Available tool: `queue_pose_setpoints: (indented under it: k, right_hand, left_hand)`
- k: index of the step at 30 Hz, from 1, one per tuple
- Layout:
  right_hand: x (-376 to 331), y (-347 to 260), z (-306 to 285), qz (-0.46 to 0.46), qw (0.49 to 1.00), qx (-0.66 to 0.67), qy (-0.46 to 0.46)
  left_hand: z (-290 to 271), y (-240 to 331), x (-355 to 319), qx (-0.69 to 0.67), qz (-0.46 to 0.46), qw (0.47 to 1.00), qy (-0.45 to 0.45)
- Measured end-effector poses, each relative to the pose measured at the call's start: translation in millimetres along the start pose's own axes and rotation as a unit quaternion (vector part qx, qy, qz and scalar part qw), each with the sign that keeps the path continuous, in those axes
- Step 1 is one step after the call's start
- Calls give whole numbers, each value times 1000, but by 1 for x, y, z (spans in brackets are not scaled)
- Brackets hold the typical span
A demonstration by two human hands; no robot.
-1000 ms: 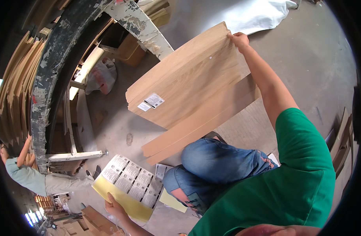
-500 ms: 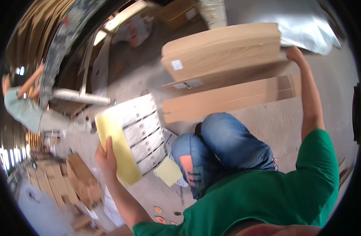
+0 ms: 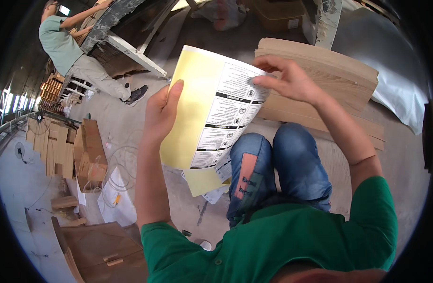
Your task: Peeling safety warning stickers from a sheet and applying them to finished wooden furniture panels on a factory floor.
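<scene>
A sheet of printed labels [image 3: 226,111] with a broad yellow backing strip curves in front of me, above my knees. Its yellow left side is gripped by my left hand [image 3: 160,113], the thumb lying across the front. At the sheet's upper right edge, my right hand [image 3: 294,82] is curled with thumb and fingers closed on the border; the exact contact is partly hidden. Beneath the sheet, a smaller yellow piece of paper [image 3: 201,183] and more printed sheets [image 3: 215,194] lie on the floor beside my left knee.
Stacked wood-grain panels [image 3: 320,63] lie ahead to the right, near silvery sheeting [image 3: 391,70]. A co-worker [image 3: 68,47] stands at the far left by a metal frame [image 3: 136,54]. Cardboard boxes [image 3: 90,155], a fan [image 3: 19,151] and a brown panel [image 3: 101,245] are at left.
My right hand has come from beyond the panels' far right end to the label sheet's edge. The sheet in my left hand has risen and shifted right. My view has turned.
</scene>
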State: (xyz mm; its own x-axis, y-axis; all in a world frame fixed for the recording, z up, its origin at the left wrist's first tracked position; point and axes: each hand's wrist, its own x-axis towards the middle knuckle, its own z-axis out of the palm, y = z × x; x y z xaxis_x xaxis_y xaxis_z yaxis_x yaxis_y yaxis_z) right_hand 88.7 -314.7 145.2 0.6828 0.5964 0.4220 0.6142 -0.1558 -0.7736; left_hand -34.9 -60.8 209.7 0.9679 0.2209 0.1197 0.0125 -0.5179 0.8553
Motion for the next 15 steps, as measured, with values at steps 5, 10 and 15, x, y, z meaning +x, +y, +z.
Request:
queue_pose_setpoints:
  k: [5,10,15]
  right_hand:
    - [7,-16,43,27,986,153,67]
    - [16,-9,45,103,943,308,71]
    - [8,16,30,160,884,398,186]
  left_hand:
    - [-3,-16,12,110,60,991,45]
    - [-32,-60,28,219,162,926,260]
    - [-23,-117,-22,-68,3,938,340]
